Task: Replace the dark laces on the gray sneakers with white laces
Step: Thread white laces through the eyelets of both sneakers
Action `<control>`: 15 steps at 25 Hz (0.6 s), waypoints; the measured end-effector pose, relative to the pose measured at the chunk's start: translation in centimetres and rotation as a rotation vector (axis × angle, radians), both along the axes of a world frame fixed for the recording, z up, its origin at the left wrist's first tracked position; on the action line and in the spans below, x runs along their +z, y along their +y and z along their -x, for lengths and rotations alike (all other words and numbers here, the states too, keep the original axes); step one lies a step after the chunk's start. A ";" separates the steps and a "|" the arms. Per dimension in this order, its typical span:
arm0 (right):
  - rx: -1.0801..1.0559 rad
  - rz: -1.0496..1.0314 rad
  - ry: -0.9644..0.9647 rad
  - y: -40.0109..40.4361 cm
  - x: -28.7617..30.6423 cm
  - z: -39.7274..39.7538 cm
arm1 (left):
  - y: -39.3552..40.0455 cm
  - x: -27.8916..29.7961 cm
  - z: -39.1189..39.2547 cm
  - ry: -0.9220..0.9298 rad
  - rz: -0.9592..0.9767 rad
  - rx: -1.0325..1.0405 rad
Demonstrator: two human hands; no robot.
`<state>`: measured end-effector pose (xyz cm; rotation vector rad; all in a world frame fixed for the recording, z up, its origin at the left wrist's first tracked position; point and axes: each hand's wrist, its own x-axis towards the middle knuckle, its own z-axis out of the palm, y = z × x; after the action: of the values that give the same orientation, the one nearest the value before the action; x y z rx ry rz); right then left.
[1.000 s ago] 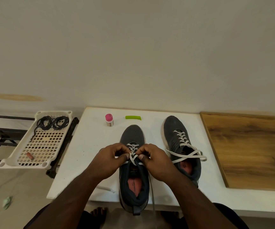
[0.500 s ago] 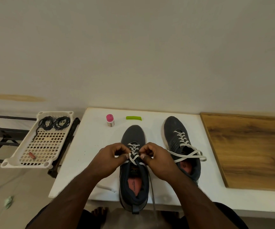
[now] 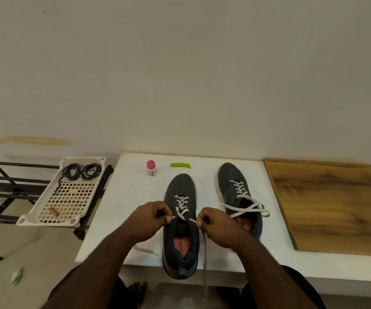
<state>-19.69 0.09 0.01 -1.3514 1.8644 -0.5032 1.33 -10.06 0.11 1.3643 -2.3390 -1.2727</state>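
While both hands pull the white lace (image 3: 182,208) tight, the near sneaker (image 3: 181,228) sits still on the bench (image 3: 131,192).

From the head view, the left hand (image 3: 151,219) pinches one lace end and the right hand (image 3: 215,226) pinches the other, one on each side so the pull looks even. The heel hangs over the bench edge, close to the person. The other sneaker (image 3: 238,197) waits beside it, white lace in but loose. The dark laces (image 3: 82,171) lie coiled in the tray (image 3: 46,210), out of the way.
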 end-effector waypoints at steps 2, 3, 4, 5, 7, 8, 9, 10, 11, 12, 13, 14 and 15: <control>0.039 -0.062 0.066 0.3 -0.3 0.3 | 0.1 0.1 0.0 -0.010 0.002 -0.004; 0.046 -0.093 0.081 0.3 -0.4 0.5 | 0.1 0.0 0.0 -0.016 0.003 -0.008; 0.050 -0.121 0.090 0.3 -0.6 0.6 | 0.1 0.0 -0.1 -0.019 0.004 -0.010; 0.050 -0.142 0.086 0.2 -0.7 0.6 | 0.0 0.0 -0.1 -0.020 0.002 -0.012; 0.045 -0.175 0.061 0.1 -0.9 0.5 | 0.0 -0.1 -0.2 -0.016 -0.010 -0.015; 0.039 -0.185 0.047 0.1 -1.0 0.4 | -0.1 -0.1 -0.2 -0.012 -0.019 -0.012; 0.014 -0.191 0.015 0.1 -0.8 0.4 | -0.1 -0.1 -0.3 -0.007 -0.034 -0.005; -0.040 -0.191 -0.063 0.2 -0.4 0.4 | -0.2 0.1 -0.3 0.000 -0.055 0.008; -0.112 -0.186 -0.178 0.4 0.5 0.3 | -0.2 0.3 -0.3 0.009 -0.077 0.024; -0.189 -0.173 -0.305 0.6 1.6 0.2 | -0.3 0.7 -0.2 0.019 -0.099 0.039; -0.259 -0.144 -0.430 0.7 3.0 0.2 | -0.3 1.2 -0.2 0.028 -0.122 0.051; -0.304 -0.103 -0.544 0.9 4.6 0.1 | -0.3 2.0 -0.1 0.041 -0.142 0.061; -0.324 -0.058 -0.646 1.2 6.3 0.1 | -0.3 3.1 0.0 0.063 -0.160 0.073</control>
<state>-19.76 1.26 6.33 -0.7186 1.5295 -0.9180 1.33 -10.35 3.17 1.4183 -2.1661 -1.4853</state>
